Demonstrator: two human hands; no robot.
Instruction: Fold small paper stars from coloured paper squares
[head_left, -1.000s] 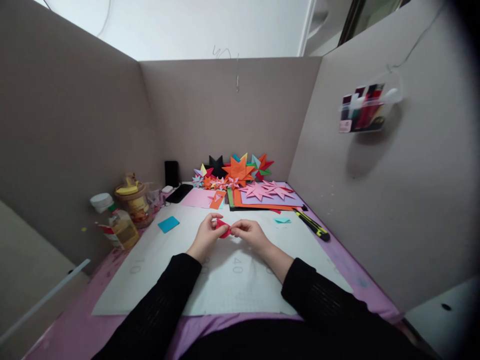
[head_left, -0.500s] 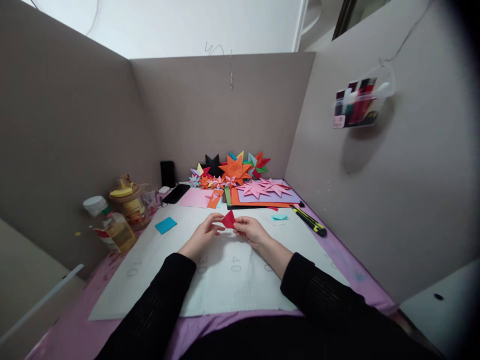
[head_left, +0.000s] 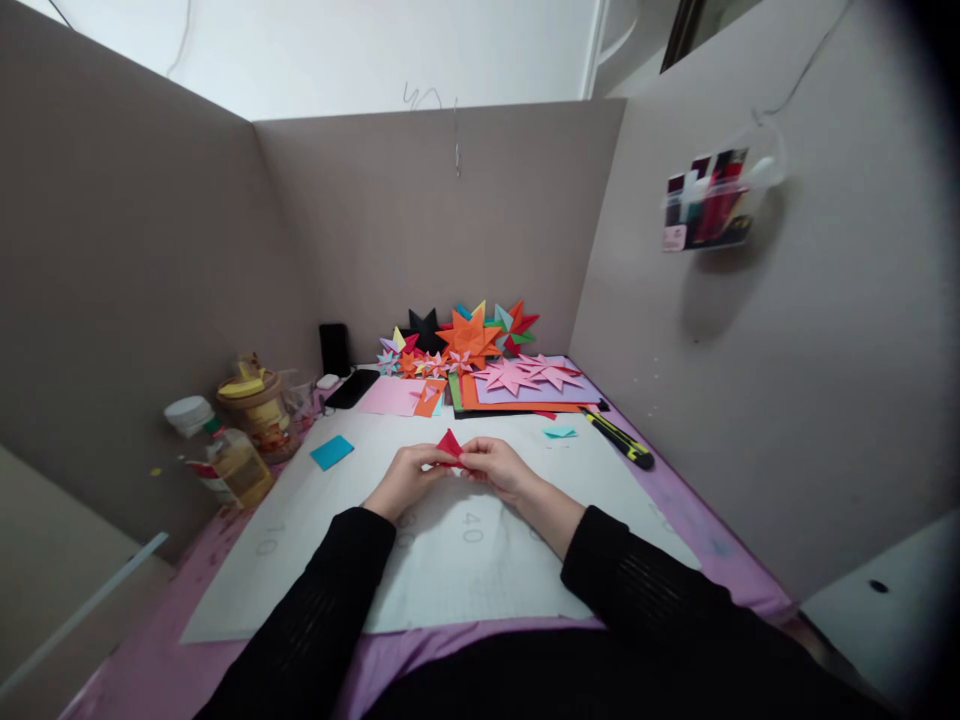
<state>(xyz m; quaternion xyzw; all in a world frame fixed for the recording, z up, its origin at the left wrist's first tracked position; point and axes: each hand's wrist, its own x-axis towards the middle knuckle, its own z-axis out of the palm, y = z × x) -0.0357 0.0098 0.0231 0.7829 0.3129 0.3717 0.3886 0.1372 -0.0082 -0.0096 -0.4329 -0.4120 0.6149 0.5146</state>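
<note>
A small red piece of folded paper is held up above the white mat, its point facing upward. My left hand pinches its left side, and my right hand pinches the right side; the fingertips of both hands nearly meet at its lower edge, hiding that part. To the left on the mat lies a blue paper rectangle. A small folded turquoise paper rests to the right of my right hand.
Several folded paper stars stand by the back panel. Pink stars lie on stacked coloured sheets. A yellow-black utility knife lies at right. A bottle, a brown tub and a phone are at left.
My left hand has closed onto the red paper, where its fingers were loosely apart beside it. The paper has turned point-up and sits slightly lower and to the left.
</note>
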